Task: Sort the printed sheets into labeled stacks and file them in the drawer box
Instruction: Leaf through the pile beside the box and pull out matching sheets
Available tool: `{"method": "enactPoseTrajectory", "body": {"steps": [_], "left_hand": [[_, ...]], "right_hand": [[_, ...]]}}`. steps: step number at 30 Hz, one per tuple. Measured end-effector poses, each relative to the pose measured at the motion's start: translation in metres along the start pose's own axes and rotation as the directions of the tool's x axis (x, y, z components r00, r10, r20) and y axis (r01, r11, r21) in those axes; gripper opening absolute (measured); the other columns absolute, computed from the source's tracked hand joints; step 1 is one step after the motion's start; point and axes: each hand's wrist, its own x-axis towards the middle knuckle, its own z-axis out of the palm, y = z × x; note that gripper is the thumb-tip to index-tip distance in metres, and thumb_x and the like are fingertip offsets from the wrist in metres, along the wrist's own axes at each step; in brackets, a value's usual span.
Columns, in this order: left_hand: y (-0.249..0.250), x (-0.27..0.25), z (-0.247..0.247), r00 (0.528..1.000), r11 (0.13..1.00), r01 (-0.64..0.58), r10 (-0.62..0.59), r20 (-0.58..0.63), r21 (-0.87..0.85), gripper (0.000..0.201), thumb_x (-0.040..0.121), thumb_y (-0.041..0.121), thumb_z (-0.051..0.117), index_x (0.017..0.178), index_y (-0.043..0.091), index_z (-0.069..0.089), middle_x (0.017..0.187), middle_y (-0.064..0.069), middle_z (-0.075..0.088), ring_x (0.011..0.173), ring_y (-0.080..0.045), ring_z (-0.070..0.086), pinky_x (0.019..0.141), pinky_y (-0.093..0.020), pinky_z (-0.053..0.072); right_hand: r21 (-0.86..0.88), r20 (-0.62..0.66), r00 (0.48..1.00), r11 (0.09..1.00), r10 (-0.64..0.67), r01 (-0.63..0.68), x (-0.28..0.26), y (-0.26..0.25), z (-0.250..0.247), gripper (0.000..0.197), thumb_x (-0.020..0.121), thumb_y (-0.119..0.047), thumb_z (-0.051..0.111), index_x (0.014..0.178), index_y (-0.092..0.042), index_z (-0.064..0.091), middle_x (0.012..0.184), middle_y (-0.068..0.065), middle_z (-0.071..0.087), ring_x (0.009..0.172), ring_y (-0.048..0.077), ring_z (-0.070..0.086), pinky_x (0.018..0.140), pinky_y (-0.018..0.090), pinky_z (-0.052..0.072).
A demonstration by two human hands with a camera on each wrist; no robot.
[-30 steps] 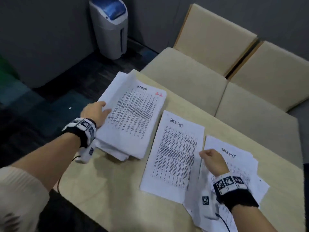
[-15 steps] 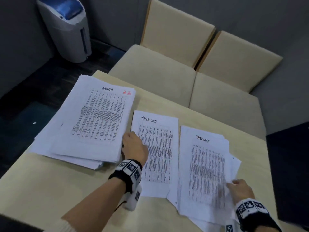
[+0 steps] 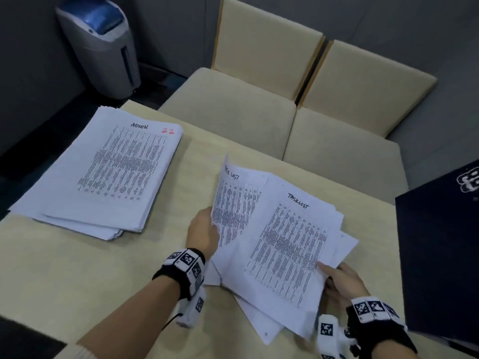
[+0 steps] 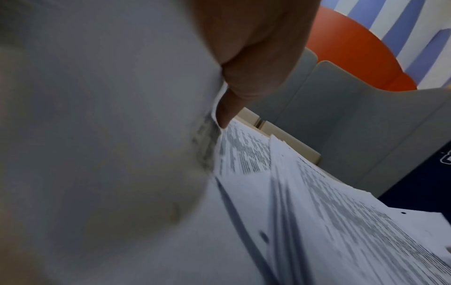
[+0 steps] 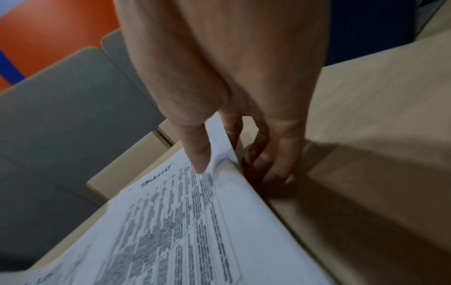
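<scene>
A thick stack headed "ADMIN" point(image 3: 108, 174) lies flat on the left of the wooden table point(image 3: 77, 275). My left hand point(image 3: 203, 233) grips the left edge of a "TASK LIST" sheet point(image 3: 233, 200), tilted up off the table; its thumb point(image 4: 246, 83) presses on the paper. To the right lies a loose "TASKLIST" stack point(image 3: 290, 244). My right hand point(image 3: 337, 279) pinches that stack's near right corner, thumb point(image 5: 195, 146) on top, fingers point(image 5: 270, 154) curled underneath, lifting the edge point(image 5: 227, 173).
A dark box point(image 3: 440, 255) stands at the table's right edge. Two beige chairs point(image 3: 259, 86) face the far side. A grey and blue bin point(image 3: 101, 45) stands on the floor at the back left.
My left hand has lifted the middle task list sheet and swung it right onto the right stack. My right hand has taken hold of that stack's near corner and raised it.
</scene>
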Motion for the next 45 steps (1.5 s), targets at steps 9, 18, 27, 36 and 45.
{"method": "enactPoseTrajectory", "body": {"steps": [9,18,27,36,45], "left_hand": [[0.005,-0.016,0.028,0.923,0.991,0.094,-0.049,0.381,-0.098,0.011,0.092,0.004,0.058,0.1,0.008,0.064,0.091,-0.008,0.07,0.078,-0.024,0.068,0.065,-0.029,0.054],[0.016,-0.022,0.05,0.927,0.963,0.17,-0.085,0.365,-0.21,0.054,0.081,0.064,0.067,0.086,0.01,0.064,0.071,0.001,0.06,0.061,-0.017,0.056,0.061,-0.026,0.044],[0.024,-0.041,0.054,0.771,0.885,0.314,-0.027,0.636,-0.344,0.078,0.066,0.002,0.076,0.138,0.017,0.051,0.129,-0.005,0.066,0.123,-0.029,0.058,0.107,-0.051,0.044],[0.077,-0.037,0.01,0.973,0.828,0.001,0.128,0.191,-0.561,0.039,0.076,0.021,0.085,0.108,0.007,0.067,0.101,-0.01,0.075,0.092,-0.024,0.073,0.084,-0.043,0.06],[0.107,-0.038,-0.053,0.935,0.65,-0.351,0.281,-0.216,-0.674,0.06,0.071,0.015,0.088,0.124,0.008,0.06,0.111,-0.002,0.073,0.103,-0.015,0.07,0.085,-0.032,0.059]], "right_hand": [[-0.113,0.049,0.972,0.965,-0.232,0.236,0.002,-0.002,-0.017,0.035,0.094,0.002,0.056,0.118,-0.023,0.06,0.124,0.008,0.066,0.111,0.031,0.062,0.1,0.053,0.048],[0.194,0.093,0.984,0.972,-0.15,0.13,0.003,0.007,-0.016,0.019,0.094,-0.004,0.058,0.111,-0.005,0.067,0.107,0.018,0.073,0.096,0.033,0.07,0.091,0.046,0.052],[0.321,0.296,0.936,0.943,-0.192,0.092,-0.012,-0.006,-0.01,0.064,0.072,-0.033,0.083,0.131,-0.026,0.058,0.125,0.01,0.068,0.113,0.034,0.065,0.102,0.064,0.042],[0.452,0.124,0.819,0.766,-0.561,0.456,-0.069,-0.086,0.024,0.041,0.076,-0.012,0.078,0.114,-0.006,0.064,0.109,0.013,0.074,0.096,0.028,0.073,0.075,0.036,0.059],[0.397,-0.007,0.632,0.578,-0.775,0.713,-0.104,-0.138,0.04,0.043,0.076,-0.003,0.079,0.117,-0.004,0.066,0.102,0.003,0.076,0.093,0.014,0.071,0.077,0.023,0.055]]}}
